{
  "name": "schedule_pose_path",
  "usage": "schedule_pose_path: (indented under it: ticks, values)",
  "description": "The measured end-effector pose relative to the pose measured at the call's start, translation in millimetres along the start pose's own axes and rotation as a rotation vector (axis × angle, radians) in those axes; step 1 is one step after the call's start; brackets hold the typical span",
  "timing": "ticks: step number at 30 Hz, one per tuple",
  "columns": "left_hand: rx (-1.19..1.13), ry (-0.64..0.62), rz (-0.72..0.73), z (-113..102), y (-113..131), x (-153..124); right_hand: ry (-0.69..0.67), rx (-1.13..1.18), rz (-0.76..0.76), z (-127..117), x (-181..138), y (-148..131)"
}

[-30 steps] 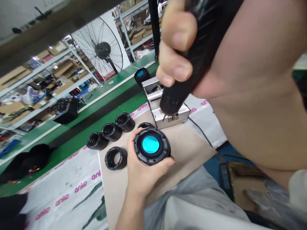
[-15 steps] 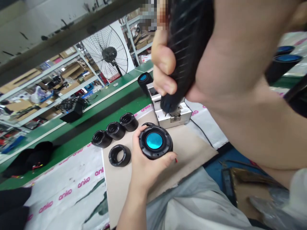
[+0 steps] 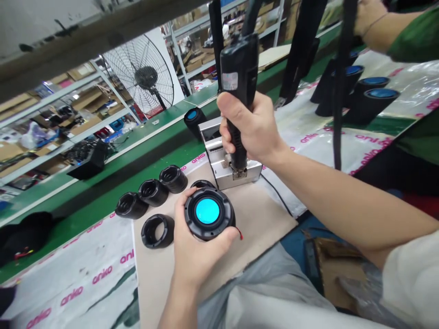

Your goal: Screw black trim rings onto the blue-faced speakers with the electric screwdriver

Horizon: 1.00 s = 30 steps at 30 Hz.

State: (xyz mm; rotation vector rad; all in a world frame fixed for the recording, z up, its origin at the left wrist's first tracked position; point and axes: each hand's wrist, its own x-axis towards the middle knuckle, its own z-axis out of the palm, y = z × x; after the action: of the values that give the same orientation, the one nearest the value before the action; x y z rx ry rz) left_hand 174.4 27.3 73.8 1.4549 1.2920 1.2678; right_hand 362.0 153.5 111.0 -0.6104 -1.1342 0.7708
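My left hand [image 3: 195,258] is wrapped round a black round speaker [image 3: 207,211] with a shiny blue centre, its face turned up. A short red wire end sticks out near my thumb. In my right hand [image 3: 257,130] is a black electric screwdriver [image 3: 239,64], held upright. Its lower end is at the front of a silver metal screw feeder [image 3: 224,182]; the bit itself is too small to make out. Left of the speaker, a black ring [image 3: 157,231] lies on the cardboard sheet [image 3: 262,224], with several like it behind.
A black cylinder with a blue top [image 3: 194,119] stands behind the feeder. More such cylinders [image 3: 372,103] are at the right, near another person's hand [image 3: 372,18]. A fan [image 3: 146,77] and a small black box [image 3: 91,160] are beyond. Black straps hang at the top.
My right hand has lowered the screwdriver from close to the camera down to the screw feeder's front. My left hand still holds the speaker. The whole view has shifted slightly.
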Motion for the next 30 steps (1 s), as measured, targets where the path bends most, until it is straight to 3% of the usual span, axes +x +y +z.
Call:
schedule_pose_path:
  ticks: [3,9,17,22,26,29,30]
  values:
    - [0.006,-0.003,-0.007,0.1,0.6,-0.3,-0.045,0.019,0.096,-0.9,-4.0,-8.0]
    - [0.014,-0.029,0.025,-2.5,-4.5,3.6,0.128,0.055,-0.198,13.1,-1.9,-39.9]
    - [-0.001,-0.013,0.020,0.3,-1.1,-0.7,0.072,-0.038,-0.041,4.5,3.2,-6.0]
    - [-0.013,-0.002,0.021,-0.6,-5.7,-0.9,0.035,-0.020,0.049,2.7,-2.0,-9.7]
    - [-0.028,-0.006,0.069,-1.7,-13.0,1.0,0.015,0.056,0.049,12.2,-8.8,-49.4]
    - [-0.026,-0.031,0.117,-3.4,-17.4,4.8,-0.078,0.123,-0.034,35.9,-10.1,-98.7]
    - [-0.030,-0.038,0.120,-4.0,-18.2,6.1,-0.093,0.068,0.037,46.1,-11.2,-114.4]
